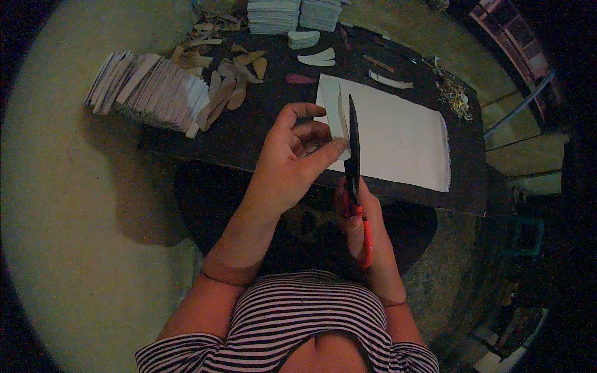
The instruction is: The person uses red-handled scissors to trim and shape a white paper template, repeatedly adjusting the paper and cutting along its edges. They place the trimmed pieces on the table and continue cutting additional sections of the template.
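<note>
My left hand (298,146) pinches a narrow, curved pale strip (336,115) between thumb and fingers, holding it above the dark table. In my right hand (360,217) is a pair of scissors (353,149) with dark blades and red-orange handles. The blades point away from me and stand just to the right of the strip; whether they touch it I cannot tell. Under both lies a large off-white sheet (398,133) with a frayed right edge. My right fingers are partly hidden behind the handles.
A long row of stacked pale pieces (146,90) lies at the left, with brown curved pieces (227,93) beside it. White stacks (273,15) stand at the back. Small white curved pieces (317,57), a pink piece (300,79) and thin scraps (456,96) lie across the table (267,127).
</note>
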Available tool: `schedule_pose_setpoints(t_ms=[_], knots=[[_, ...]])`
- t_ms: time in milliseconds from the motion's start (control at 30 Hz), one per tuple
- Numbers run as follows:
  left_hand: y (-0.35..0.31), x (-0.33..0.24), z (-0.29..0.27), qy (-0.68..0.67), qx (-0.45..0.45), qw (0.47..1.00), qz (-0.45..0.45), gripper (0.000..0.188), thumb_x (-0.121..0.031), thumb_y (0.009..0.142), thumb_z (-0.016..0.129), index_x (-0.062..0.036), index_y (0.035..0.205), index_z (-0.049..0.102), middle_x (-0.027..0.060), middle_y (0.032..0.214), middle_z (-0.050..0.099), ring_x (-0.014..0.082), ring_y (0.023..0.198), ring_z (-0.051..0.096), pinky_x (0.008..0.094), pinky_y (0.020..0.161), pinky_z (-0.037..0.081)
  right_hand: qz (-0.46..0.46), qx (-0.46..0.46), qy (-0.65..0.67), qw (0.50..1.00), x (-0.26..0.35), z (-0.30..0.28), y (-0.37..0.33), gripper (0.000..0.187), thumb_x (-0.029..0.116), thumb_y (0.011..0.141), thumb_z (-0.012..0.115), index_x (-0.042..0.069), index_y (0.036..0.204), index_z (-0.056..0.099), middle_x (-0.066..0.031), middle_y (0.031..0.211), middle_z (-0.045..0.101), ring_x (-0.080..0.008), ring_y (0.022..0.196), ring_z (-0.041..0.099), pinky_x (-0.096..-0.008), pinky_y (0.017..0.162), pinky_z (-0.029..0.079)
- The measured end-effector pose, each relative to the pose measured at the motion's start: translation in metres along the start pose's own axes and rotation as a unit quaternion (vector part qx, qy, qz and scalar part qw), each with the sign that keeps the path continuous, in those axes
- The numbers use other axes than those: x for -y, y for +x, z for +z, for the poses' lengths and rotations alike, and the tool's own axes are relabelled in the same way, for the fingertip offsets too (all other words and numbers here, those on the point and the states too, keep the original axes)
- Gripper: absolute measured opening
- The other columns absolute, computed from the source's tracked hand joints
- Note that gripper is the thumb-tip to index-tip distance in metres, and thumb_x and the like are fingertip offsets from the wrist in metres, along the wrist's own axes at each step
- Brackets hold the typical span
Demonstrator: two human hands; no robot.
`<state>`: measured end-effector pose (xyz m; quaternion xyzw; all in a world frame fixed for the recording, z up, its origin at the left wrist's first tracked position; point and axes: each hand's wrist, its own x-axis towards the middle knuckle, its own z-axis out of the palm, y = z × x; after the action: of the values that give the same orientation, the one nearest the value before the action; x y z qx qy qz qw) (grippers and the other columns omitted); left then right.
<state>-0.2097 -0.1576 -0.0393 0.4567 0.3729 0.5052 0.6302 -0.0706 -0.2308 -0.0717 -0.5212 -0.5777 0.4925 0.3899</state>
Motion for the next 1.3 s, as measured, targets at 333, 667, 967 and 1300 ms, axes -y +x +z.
schedule_pose_setpoints(t_ms=[333, 667, 967, 1300], knots=[[0.001, 0.004, -0.002, -0.019, 0.002, 1.000, -0.015, 0.042, -0.004, 0.070, 0.063, -0.0020, 0.106, 0.041, 0.0097, 0.089, 0.056, 0.0151, 0.080, 0.055, 0.0262, 0.068, 0.046, -0.001, 0.002, -0.028, 1.000, -0.002, -0.001, 0.000, 0.067, 0.053, 0.069, 0.055, -0.003, 0.102, 0.040, -0.0110, 0.064, 0.051, -0.0214, 0.054, 0.050, -0.0305, 0.049, 0.039], [0.004, 0.009, 0.002, -0.004, -0.017, 1.000, 0.016, 0.044, -0.003, 0.071, 0.063, -0.0010, 0.107, 0.036, 0.0100, 0.086, 0.053, 0.0137, 0.079, 0.053, 0.0241, 0.069, 0.045, 0.033, -0.022, -0.006, 0.999, 0.003, 0.006, -0.003, 0.082, 0.074, 0.065, 0.038, 0.002, 0.105, 0.041, 0.0044, 0.065, 0.036, -0.0042, 0.053, 0.031, -0.0186, 0.044, 0.024], [0.003, 0.009, 0.001, 0.018, 0.001, 1.000, 0.019, 0.044, -0.003, 0.071, 0.063, -0.0020, 0.106, 0.035, 0.0099, 0.084, 0.054, 0.0136, 0.079, 0.053, 0.0244, 0.068, 0.044, 0.016, -0.018, 0.003, 1.000, 0.010, 0.008, -0.007, 0.085, 0.068, 0.070, 0.040, 0.001, 0.123, 0.031, 0.0011, 0.077, 0.041, -0.0052, 0.059, 0.034, -0.0178, 0.050, 0.029], [0.002, 0.008, 0.002, 0.004, 0.001, 1.000, 0.011, 0.044, -0.003, 0.072, 0.062, -0.0027, 0.107, 0.035, 0.0097, 0.086, 0.054, 0.0133, 0.080, 0.053, 0.0241, 0.069, 0.044, 0.049, -0.026, -0.012, 0.998, 0.005, 0.008, -0.001, 0.085, 0.080, 0.060, 0.031, 0.004, 0.097, 0.041, 0.0039, 0.061, 0.036, -0.0037, 0.047, 0.030, -0.0193, 0.039, 0.023]])
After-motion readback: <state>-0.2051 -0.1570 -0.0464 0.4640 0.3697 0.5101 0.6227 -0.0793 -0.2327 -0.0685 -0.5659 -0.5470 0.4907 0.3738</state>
